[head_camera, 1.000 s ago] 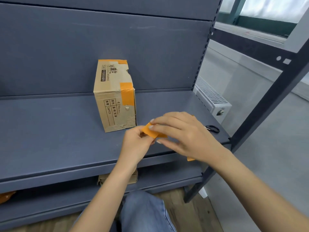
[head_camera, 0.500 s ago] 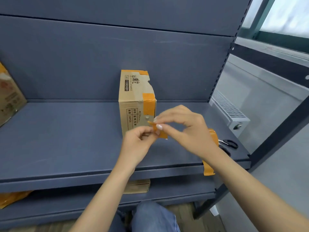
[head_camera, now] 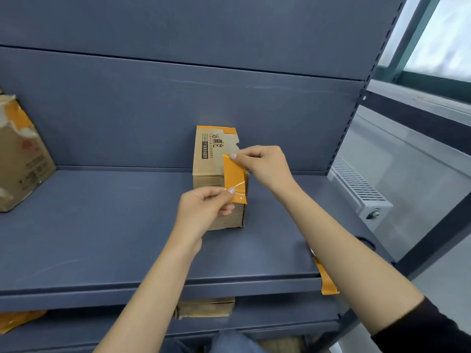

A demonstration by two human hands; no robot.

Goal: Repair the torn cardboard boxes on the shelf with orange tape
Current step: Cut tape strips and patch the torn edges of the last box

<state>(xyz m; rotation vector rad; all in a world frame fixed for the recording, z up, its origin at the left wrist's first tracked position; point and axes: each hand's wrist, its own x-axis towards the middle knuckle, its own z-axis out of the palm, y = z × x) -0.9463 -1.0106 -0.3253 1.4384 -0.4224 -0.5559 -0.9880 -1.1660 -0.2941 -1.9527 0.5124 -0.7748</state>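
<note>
Orange tape strip (head_camera: 235, 177) glossy, creased, against torn cardboard box (head_camera: 211, 161), left hand (head_camera: 204, 210) and right hand (head_camera: 265, 164) grip pinching its ends

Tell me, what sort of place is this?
Probably a stockroom or storage area: grey-blue metal shelving holds worn cardboard boxes, with a radiator and window alongside.

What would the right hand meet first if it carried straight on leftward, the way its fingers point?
Probably the box: the right hand pinches the tape strip's top end at the box's torn right edge. Depth is unclear, so how close the fingers are is uncertain.
</note>
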